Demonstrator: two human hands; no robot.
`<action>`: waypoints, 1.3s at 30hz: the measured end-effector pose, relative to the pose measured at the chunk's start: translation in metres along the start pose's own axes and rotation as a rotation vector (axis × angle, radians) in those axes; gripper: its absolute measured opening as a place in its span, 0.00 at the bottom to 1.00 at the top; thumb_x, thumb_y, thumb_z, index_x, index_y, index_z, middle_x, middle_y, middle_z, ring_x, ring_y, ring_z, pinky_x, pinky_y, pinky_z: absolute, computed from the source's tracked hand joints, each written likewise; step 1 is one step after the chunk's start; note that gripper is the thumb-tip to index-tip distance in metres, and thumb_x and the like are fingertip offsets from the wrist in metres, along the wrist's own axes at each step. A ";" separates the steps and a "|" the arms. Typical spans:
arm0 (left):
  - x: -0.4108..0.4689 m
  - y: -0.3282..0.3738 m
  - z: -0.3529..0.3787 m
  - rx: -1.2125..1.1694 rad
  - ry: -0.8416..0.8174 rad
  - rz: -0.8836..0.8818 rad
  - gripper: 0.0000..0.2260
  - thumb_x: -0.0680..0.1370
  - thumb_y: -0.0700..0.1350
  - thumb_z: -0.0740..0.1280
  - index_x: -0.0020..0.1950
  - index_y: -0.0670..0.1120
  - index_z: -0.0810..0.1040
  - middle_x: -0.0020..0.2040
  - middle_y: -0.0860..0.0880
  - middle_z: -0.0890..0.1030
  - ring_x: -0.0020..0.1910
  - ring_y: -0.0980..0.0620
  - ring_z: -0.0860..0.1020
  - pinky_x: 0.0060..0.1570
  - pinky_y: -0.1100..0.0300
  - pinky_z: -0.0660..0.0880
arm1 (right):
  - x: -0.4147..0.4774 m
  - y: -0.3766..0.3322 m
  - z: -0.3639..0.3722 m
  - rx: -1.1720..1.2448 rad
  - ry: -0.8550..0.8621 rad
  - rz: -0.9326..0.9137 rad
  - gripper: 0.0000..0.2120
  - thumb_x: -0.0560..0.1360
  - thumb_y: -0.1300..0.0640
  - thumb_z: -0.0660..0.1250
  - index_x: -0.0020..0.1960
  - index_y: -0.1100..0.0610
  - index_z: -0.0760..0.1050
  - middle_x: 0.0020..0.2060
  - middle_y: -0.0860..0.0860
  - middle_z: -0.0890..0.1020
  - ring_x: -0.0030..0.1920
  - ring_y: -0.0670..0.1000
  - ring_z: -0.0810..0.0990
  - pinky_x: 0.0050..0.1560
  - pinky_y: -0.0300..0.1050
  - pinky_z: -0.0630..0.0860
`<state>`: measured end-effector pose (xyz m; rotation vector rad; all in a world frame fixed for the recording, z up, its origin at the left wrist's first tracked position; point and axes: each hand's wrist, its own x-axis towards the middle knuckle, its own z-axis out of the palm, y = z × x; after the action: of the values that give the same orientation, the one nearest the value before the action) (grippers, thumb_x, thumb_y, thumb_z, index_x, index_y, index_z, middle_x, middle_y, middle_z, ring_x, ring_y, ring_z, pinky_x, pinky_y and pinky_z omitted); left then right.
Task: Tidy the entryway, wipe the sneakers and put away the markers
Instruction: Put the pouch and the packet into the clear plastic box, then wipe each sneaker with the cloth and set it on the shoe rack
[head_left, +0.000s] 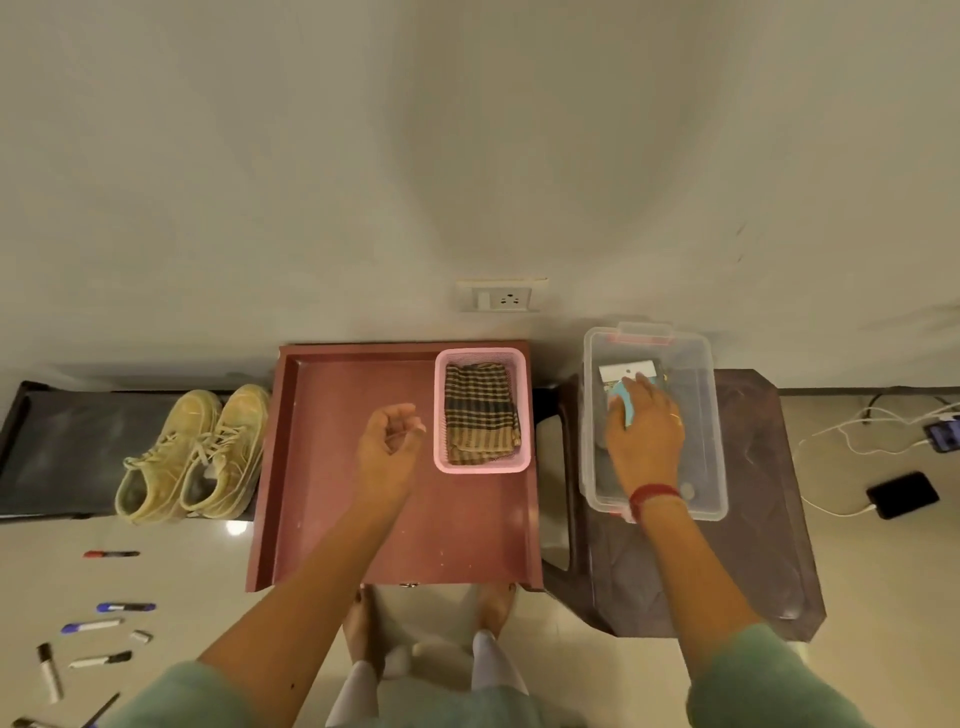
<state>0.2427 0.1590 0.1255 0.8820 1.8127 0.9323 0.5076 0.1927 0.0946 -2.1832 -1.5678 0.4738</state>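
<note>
A pair of dusty yellow sneakers (195, 453) stands on a black mat (67, 447) at the left. Several markers lie loose on the floor at the lower left, among them a red one (111, 554) and a blue one (125, 607). A checked cloth (480, 410) lies folded in a pink basket (480, 465) on the red tray (363, 519). My left hand (389, 447) hovers over the tray, fingers loosely curled, holding nothing. My right hand (644, 431) reaches into the clear plastic box (701, 483) and grips a light blue object (623, 402).
The clear box sits on a dark brown plastic stool (769, 545). A white card (626, 373) lies inside the box. A wall socket (501, 299) is above the tray. Phones (901, 493) with charging cables lie on the floor at the right. My bare feet (363, 623) stand below the tray.
</note>
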 end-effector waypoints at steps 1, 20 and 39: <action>0.004 -0.001 -0.009 -0.003 0.029 0.018 0.08 0.78 0.38 0.65 0.57 0.46 0.75 0.48 0.54 0.77 0.45 0.62 0.74 0.42 0.74 0.71 | -0.012 -0.016 -0.006 0.096 0.109 -0.045 0.14 0.78 0.58 0.61 0.61 0.61 0.74 0.61 0.58 0.76 0.62 0.56 0.71 0.65 0.49 0.68; 0.108 -0.109 -0.157 0.274 0.026 0.180 0.12 0.75 0.37 0.66 0.57 0.47 0.75 0.52 0.51 0.78 0.50 0.63 0.76 0.47 0.65 0.73 | 0.018 -0.088 0.256 -0.210 -0.623 0.038 0.22 0.80 0.55 0.56 0.71 0.64 0.61 0.70 0.62 0.65 0.70 0.62 0.62 0.73 0.53 0.55; 0.109 -0.154 -0.207 0.191 0.002 0.051 0.10 0.77 0.38 0.65 0.56 0.50 0.75 0.53 0.51 0.79 0.54 0.54 0.77 0.54 0.54 0.76 | -0.025 -0.126 0.177 0.342 0.031 0.253 0.09 0.79 0.63 0.52 0.57 0.59 0.67 0.43 0.55 0.77 0.40 0.54 0.77 0.37 0.46 0.76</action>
<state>-0.0144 0.1327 0.0172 1.0496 1.9116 0.8006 0.3101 0.2278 0.0080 -2.1121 -1.1021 0.7223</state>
